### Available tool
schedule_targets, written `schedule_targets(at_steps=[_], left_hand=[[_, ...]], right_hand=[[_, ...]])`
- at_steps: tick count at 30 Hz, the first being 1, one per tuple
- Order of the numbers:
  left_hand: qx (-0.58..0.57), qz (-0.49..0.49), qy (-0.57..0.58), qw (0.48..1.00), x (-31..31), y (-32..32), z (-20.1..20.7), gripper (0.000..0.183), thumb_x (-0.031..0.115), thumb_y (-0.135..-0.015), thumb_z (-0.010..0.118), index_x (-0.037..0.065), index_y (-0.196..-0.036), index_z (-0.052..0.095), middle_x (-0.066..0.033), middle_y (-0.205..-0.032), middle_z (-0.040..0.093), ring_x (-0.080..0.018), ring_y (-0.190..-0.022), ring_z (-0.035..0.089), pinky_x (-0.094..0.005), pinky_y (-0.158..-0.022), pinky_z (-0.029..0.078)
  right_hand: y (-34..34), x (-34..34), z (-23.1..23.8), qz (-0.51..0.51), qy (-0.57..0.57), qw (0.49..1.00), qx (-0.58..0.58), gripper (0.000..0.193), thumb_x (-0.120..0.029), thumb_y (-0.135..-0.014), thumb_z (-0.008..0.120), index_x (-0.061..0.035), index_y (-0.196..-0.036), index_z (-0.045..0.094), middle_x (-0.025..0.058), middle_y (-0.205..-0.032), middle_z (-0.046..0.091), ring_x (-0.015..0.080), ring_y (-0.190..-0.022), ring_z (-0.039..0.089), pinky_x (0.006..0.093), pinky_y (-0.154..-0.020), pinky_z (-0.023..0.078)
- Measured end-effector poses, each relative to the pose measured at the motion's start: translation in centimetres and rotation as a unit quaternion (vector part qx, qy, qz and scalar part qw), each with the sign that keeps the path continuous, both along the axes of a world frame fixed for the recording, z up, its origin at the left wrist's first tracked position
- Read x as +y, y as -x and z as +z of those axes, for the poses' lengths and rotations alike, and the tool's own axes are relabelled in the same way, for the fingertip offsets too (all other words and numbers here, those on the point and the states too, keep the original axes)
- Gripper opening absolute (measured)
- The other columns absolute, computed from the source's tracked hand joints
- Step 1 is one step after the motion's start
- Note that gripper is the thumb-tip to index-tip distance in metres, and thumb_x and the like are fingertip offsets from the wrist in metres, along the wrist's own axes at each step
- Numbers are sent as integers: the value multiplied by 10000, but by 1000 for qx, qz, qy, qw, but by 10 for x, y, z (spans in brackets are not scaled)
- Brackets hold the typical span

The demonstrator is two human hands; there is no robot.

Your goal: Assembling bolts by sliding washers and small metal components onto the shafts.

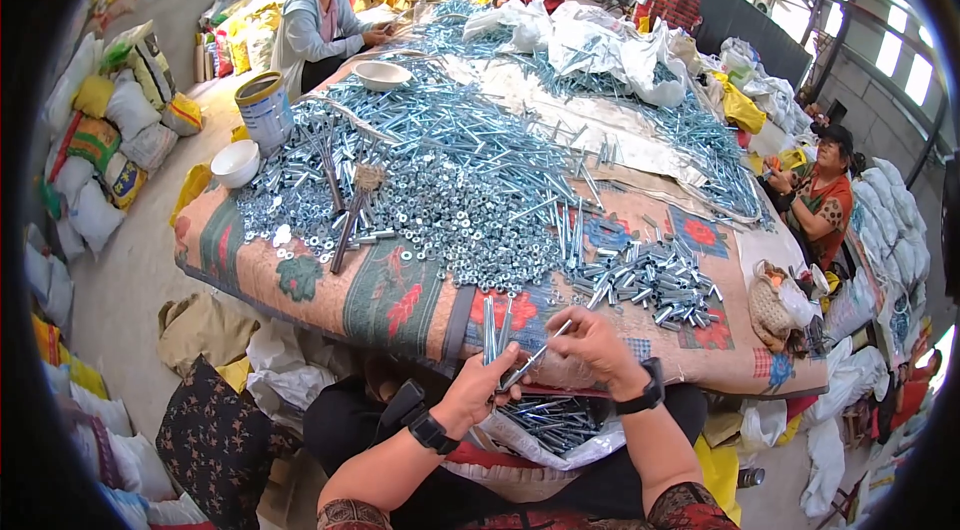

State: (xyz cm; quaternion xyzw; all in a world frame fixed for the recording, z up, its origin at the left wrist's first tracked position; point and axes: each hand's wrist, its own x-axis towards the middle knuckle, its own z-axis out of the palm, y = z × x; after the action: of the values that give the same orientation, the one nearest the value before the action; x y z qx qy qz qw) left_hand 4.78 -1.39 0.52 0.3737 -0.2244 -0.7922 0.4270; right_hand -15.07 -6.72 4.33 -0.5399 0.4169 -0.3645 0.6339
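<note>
In my left hand [472,395] is a small bunch of long silvery metal bolts [490,332], pointing up, with my fingers wrapped round their lower ends. Another bolt [536,360] slants between my two hands. My right hand [600,355] pinches near its upper end, at the table's near edge. A heap of small nuts and washers [480,240] lies just beyond my left hand. Past my right hand is a pile of short metal sleeves [650,280]. Below my hands, a white bag [545,455] at my lap holds many dark metal bolts [560,422].
Long metal rods [440,135] cover the far part of the patterned table cover [400,305]. A tin bucket [264,110] and white bowl [236,164] stand at the left edge. Co-workers sit at the left [325,20], far side and right [822,195]. Filled sacks [130,110] line the floor.
</note>
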Motion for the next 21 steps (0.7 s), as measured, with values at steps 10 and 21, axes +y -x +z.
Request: schedule_targets(at_steps=[10,21], left_hand=[[65,-159,13,985,1,-2,-6,266,299,-926,605,50,-1019,618,-29,-807,632,-72,-565,559,-187,-429,368],[-235,41,322,916,4,14,4,276,274,-887,667,26,-999,619,37,-676,527,-36,-532,456,-194,-443,322]], right_hand=[[3,-1,1,1,-33,999,-13,201,-227,-911,632,-30,-886,662,-40,-696,560,29,-578,448,177,-538,350],[5,7,16,-81,36,996,-14,230,-218,-916,620,-9,-832,666,-37,-644,512,36,-567,429,186,-524,328]])
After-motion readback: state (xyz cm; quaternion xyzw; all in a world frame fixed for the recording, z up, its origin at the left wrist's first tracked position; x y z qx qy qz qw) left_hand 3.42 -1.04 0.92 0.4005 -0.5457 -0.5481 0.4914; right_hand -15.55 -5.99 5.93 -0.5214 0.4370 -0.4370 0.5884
